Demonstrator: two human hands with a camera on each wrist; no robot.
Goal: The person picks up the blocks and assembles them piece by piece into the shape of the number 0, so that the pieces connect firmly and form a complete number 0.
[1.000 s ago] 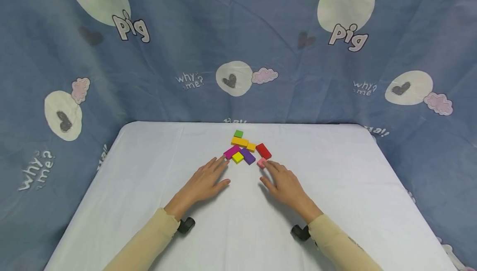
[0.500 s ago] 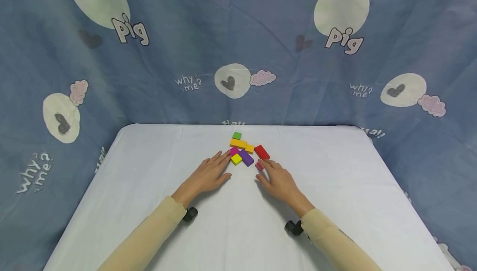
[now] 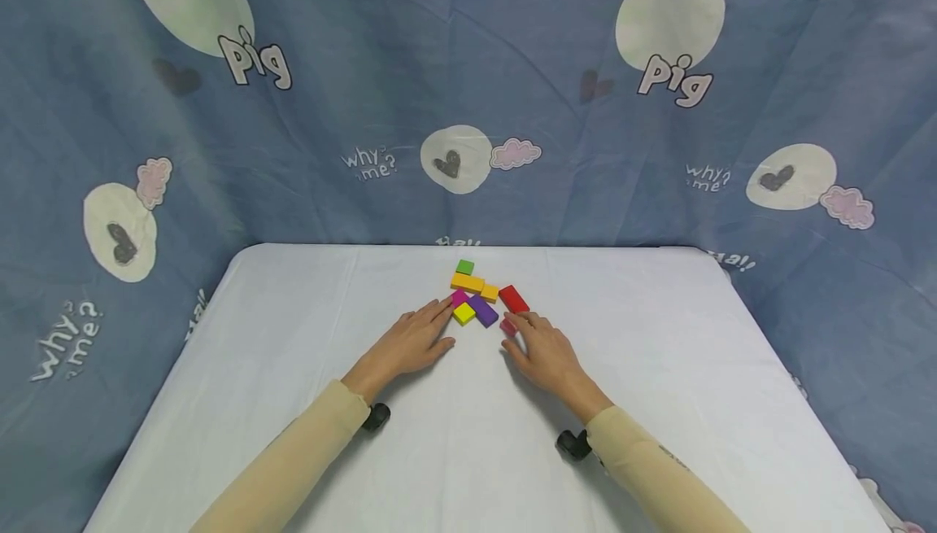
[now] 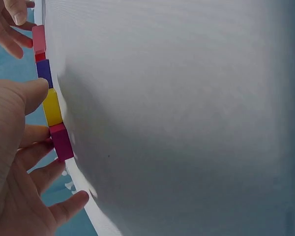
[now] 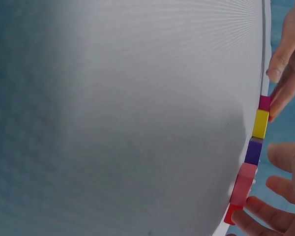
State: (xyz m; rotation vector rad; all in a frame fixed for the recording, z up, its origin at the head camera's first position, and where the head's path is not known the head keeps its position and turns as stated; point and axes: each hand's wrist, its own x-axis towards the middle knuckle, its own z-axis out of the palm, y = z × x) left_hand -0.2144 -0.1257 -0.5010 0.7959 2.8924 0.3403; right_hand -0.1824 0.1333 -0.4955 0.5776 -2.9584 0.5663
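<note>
Several coloured blocks lie in a loose cluster on the white table. My left hand (image 3: pixel 410 343) lies beside it with fingers extended, the fingertips at the magenta block (image 3: pixel 459 298) and partly covering it. My right hand (image 3: pixel 545 354) has its fingertips over the pink block (image 3: pixel 507 327), close to the red block (image 3: pixel 513 299). Between the hands sit a yellow block (image 3: pixel 464 314) and a purple block (image 3: pixel 483 311). Behind these are a long orange block (image 3: pixel 467 282), a small orange block (image 3: pixel 490 294) and a green block (image 3: pixel 464 267). Neither hand grips anything.
The white-covered table (image 3: pixel 659 338) spreads around both arms. A blue printed curtain (image 3: pixel 329 93) hangs behind its far edge. Dark wrist cameras (image 3: pixel 573 444) sit at the beige cuffs.
Both hands have come in to the blocks, the left hand now covering more of the magenta block and the right hand more of the pink one. The head view has shifted slightly.
</note>
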